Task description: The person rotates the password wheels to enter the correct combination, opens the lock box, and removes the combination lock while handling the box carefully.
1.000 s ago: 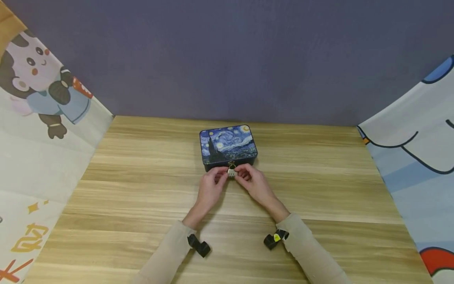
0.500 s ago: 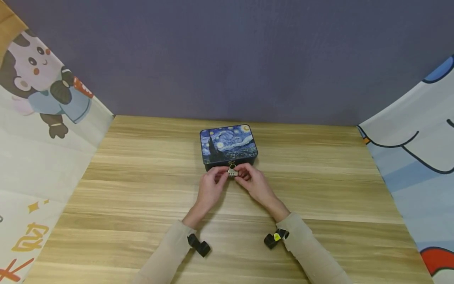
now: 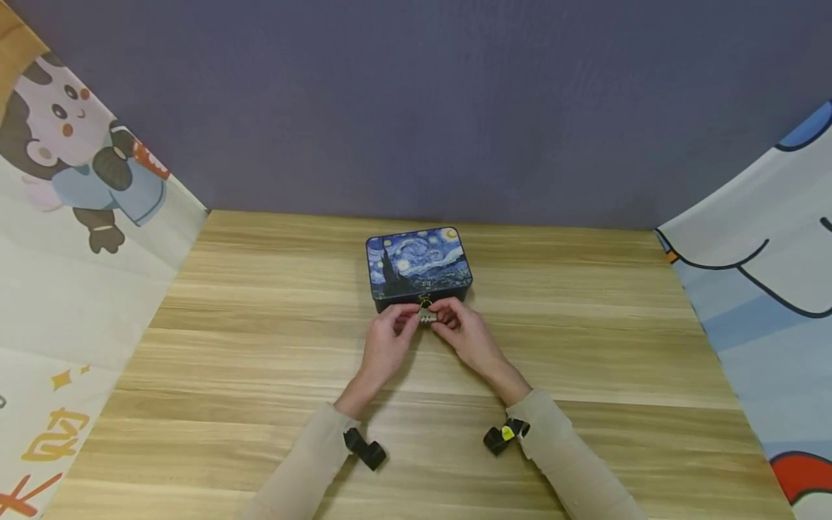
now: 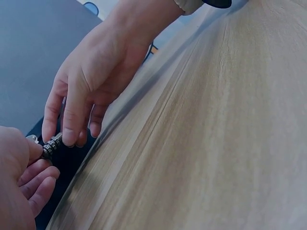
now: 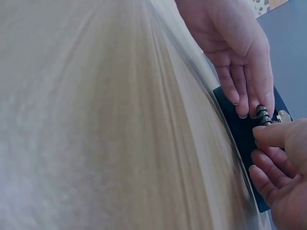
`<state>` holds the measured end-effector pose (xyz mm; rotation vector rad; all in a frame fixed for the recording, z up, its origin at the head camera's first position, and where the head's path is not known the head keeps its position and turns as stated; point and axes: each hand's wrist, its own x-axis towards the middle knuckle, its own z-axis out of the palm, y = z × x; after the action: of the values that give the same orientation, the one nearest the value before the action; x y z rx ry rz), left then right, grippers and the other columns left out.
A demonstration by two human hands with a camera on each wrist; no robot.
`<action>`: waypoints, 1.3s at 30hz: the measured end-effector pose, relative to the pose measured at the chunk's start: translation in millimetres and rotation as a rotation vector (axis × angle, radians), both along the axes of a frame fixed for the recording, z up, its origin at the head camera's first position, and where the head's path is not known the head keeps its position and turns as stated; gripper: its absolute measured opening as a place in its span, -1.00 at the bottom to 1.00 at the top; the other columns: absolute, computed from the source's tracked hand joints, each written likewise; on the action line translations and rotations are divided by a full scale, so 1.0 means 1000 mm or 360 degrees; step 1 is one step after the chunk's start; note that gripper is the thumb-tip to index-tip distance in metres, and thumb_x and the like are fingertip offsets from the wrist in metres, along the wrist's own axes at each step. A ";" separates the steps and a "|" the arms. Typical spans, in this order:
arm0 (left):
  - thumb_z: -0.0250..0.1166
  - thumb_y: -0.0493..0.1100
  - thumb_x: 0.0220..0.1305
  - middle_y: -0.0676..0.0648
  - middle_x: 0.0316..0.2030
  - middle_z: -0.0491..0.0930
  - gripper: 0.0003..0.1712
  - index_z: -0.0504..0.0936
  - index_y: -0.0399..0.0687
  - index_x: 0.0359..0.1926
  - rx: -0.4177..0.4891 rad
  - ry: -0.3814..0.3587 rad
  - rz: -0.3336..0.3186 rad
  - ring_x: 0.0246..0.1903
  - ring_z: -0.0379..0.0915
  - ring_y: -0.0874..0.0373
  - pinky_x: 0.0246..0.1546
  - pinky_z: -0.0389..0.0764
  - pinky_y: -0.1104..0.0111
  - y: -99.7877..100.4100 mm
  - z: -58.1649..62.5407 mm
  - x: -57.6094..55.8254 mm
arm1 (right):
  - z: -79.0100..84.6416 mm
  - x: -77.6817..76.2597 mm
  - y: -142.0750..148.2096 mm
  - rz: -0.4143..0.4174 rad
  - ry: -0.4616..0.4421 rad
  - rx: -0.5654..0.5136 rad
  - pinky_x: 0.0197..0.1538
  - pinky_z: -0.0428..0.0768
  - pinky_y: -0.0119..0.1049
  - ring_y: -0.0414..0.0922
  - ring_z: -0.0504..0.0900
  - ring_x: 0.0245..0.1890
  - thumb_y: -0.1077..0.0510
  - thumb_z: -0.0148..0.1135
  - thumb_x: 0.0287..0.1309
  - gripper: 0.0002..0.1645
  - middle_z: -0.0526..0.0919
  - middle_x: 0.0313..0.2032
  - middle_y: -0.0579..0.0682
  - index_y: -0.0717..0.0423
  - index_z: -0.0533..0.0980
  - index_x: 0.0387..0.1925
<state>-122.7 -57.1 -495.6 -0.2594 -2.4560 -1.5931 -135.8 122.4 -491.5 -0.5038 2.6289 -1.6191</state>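
My left hand [image 3: 385,348] and right hand [image 3: 473,344] both pinch a small dial padlock [image 3: 427,316] near the head view's centre, at the front of a swirling-sky box [image 3: 419,263]. Its dial markings are too small to read. Lower left, a yellow character [image 3: 55,435], apparently 财, tops red strokes [image 3: 29,495], cut off.

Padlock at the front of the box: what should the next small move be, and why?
Probably turn one dial slightly while steadying the padlock: the left hand and right hand pinch it from either side, its dials are exposed, and the box lid is closed.
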 end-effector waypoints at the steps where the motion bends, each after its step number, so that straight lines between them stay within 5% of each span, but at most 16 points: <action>1: 0.33 -0.32 0.41 -0.20 -0.21 0.73 -0.82 0.73 -0.29 -0.03 0.0000 0.0005 0.0000 -0.28 0.71 0.01 -0.22 0.77 0.33 0.000 0.000 0.000 | 0.000 0.000 0.000 0.0000 0.0003 0.0002 -0.18 0.64 -0.34 -0.07 0.63 -0.22 0.37 0.38 0.26 -0.70 0.67 -0.24 0.08 0.20 0.58 0.01; 39: 0.33 -0.27 0.42 -0.13 -0.18 0.74 -0.82 0.77 -0.19 -0.03 0.0026 0.0073 0.0025 -0.29 0.69 0.06 -0.23 0.73 0.35 -0.001 0.002 -0.001 | 0.004 0.001 0.000 -0.0033 0.0104 -0.0004 -0.18 0.67 -0.34 -0.06 0.64 -0.22 0.29 0.38 0.30 -0.69 0.68 -0.23 0.08 0.22 0.59 0.05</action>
<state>-123.5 -58.1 -493.4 -0.2704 -2.4038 -1.5821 -135.0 122.8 -487.5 -0.5403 2.6875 -1.6396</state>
